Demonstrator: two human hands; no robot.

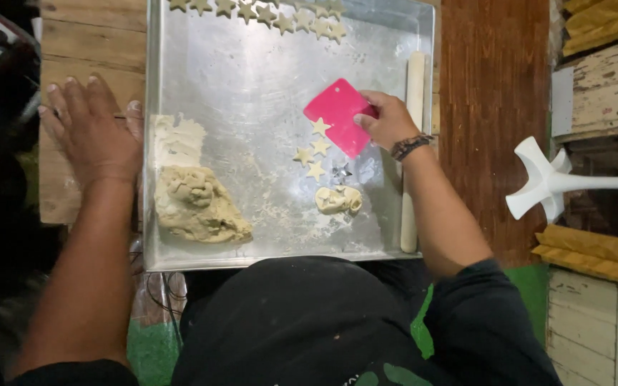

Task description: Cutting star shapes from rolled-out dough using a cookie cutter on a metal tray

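Wooden bench (87, 50) under our flat, empty left hand (94, 129); right hand (388, 118) gripping scraper (337, 114) could tear stars (316, 146).

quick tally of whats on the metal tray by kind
Some stars at the tray top edge are cut off, so that count covers visible ones.
star dough cutouts near the scraper: 4
star dough cutouts along the top edge: 10 visible
dough lumps: 2
pink scraper, in the right hand: 1
metal star cutter: 1
rolling pin: 1
Total: 19
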